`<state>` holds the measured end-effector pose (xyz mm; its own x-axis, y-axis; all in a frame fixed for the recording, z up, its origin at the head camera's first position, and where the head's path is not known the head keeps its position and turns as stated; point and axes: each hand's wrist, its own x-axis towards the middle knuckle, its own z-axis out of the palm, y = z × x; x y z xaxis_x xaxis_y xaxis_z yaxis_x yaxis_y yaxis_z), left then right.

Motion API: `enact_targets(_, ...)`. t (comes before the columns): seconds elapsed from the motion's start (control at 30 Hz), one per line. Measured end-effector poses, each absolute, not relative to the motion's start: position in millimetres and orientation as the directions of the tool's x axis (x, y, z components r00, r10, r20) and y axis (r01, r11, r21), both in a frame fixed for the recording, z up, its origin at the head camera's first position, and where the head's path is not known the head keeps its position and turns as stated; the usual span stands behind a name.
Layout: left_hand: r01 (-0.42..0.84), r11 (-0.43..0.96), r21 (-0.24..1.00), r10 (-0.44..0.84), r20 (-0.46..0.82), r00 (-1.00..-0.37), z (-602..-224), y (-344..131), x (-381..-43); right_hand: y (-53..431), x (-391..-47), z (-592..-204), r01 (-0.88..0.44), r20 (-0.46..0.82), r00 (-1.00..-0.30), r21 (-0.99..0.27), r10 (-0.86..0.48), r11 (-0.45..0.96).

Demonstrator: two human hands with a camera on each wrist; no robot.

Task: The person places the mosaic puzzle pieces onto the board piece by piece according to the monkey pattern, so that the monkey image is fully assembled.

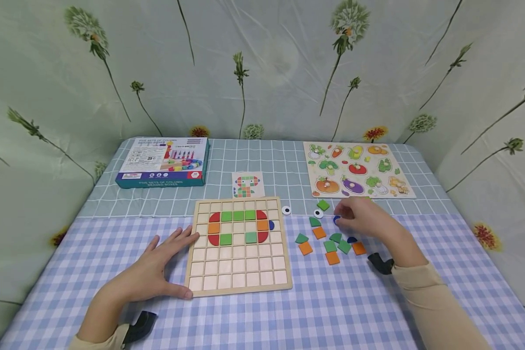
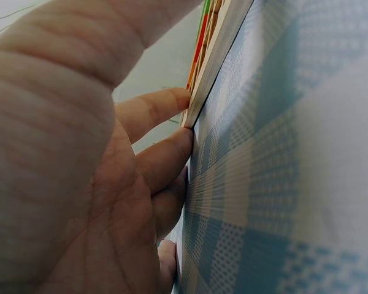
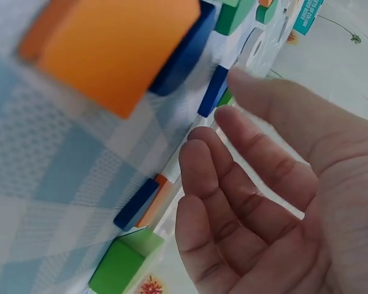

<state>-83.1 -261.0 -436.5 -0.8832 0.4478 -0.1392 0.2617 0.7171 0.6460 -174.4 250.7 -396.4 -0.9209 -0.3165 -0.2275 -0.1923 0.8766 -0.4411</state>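
A wooden grid board (image 1: 240, 287) lies on the tablecloth, with red, green, orange and teal pieces in its upper cells and a blue half-circle (image 1: 271, 225) at the right. My left hand (image 1: 157, 270) is spread along the board's left side; its fingertips and thumb touch the frame. At the right, my right hand (image 1: 360, 218) has thumb and index finger at the edges of a small blue piece (image 3: 213, 92), pinching it close to the cloth. Around that hand lie loose pieces, among them an orange square (image 1: 331, 258), a green quarter-circle (image 1: 302, 238) and an eye disc (image 1: 318, 213).
Behind the board lies a pattern card (image 1: 247, 181) with a figure made of coloured shapes. A boxed bead set (image 1: 162, 163) stands at the back left, and a vegetable puzzle board (image 1: 363, 182) lies at the back right. Another eye disc (image 1: 286, 210) sits beside the grid board.
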Motion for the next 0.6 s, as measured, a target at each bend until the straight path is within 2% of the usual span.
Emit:
enact_targets(0.17, 0.264, 0.716, 0.646, 0.449, -0.136, -0.883, -435.9, -261.2, -83.1, 252.8, -171.6, -398.5, -0.163, -0.233, -0.932, -0.417, -0.279, 0.894)
enact_targets(0.6, 0.268, 0.718, 0.642, 0.45, -0.135, -0.883, -437.9, -261.7, -83.7, 250.5, -173.4, -403.5, -0.184, -0.199, -0.939, -0.401, -0.282, 0.897)
